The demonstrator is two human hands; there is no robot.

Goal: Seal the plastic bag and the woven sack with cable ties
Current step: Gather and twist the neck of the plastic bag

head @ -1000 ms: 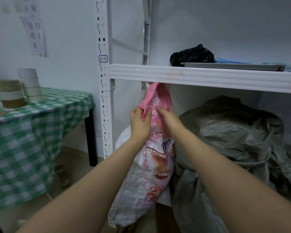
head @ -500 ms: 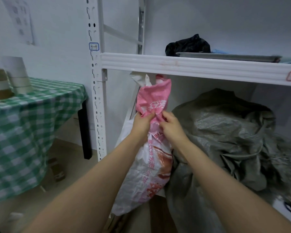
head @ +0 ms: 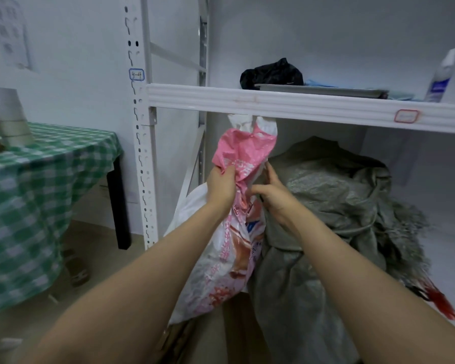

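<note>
A pink and white printed plastic bag point(head: 229, 253) hangs in front of the lower shelf bay, its top bunched into a neck just under the shelf beam. My left hand point(head: 221, 187) grips that neck from the left. My right hand point(head: 271, 193) is at the neck's right side, index finger raised along the plastic and thumb stretched toward it. No cable tie is plainly visible. The grey woven sack point(head: 339, 195) lies crumpled on the lower shelf, right behind and to the right of the bag.
The white shelf beam point(head: 313, 106) runs just above the bag top. On the upper shelf sit a black bag point(head: 271, 73), a metal tray point(head: 321, 89) and a spray bottle point(head: 439, 77). A green checked table point(head: 50, 158) with tape rolls point(head: 8, 119) stands left.
Both hands slid down the bag's neck, so more pink top stands above them. My right hand loosened from a full grip to raised fingers beside the neck.
</note>
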